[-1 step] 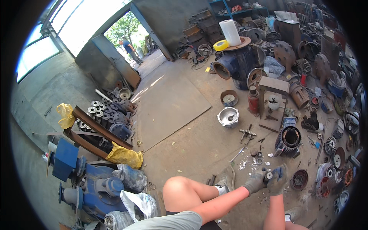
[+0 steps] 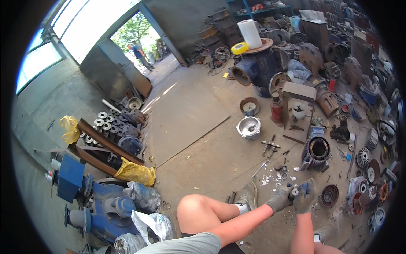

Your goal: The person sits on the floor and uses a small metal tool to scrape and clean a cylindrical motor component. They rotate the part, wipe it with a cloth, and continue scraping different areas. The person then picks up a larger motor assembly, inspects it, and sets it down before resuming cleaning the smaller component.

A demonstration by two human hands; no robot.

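Observation:
Gloved in grey, my left hand point(image 2: 278, 200) has its fingers closed round a dark cylindrical metal part point(image 2: 293, 192) with a paler round end. My right hand point(image 2: 303, 198), in a grey and blue glove, grips the same part from the right. Both hands are low over the floor beyond my bent knee. Just past them lie small metal rings point(image 2: 284, 168) and white scraps point(image 2: 266, 178). To the right of my right hand is a dark round cover point(image 2: 328, 195). Behind it stands a finned motor housing point(image 2: 316, 153), its round bore facing up.
A gear puller point(image 2: 270, 147), a thin rod-like tool point(image 2: 260, 168) and a silver end cover point(image 2: 248, 128) lie ahead. A red bottle jack point(image 2: 276, 109) stands beside a metal frame point(image 2: 298, 91). Blue machinery point(image 2: 112, 209) is at left. Another person point(image 2: 139, 55) stands by the doorway.
The whole view has shifted slightly, so things appear a little further left and up. Both hands keep their hold on the cylindrical metal part.

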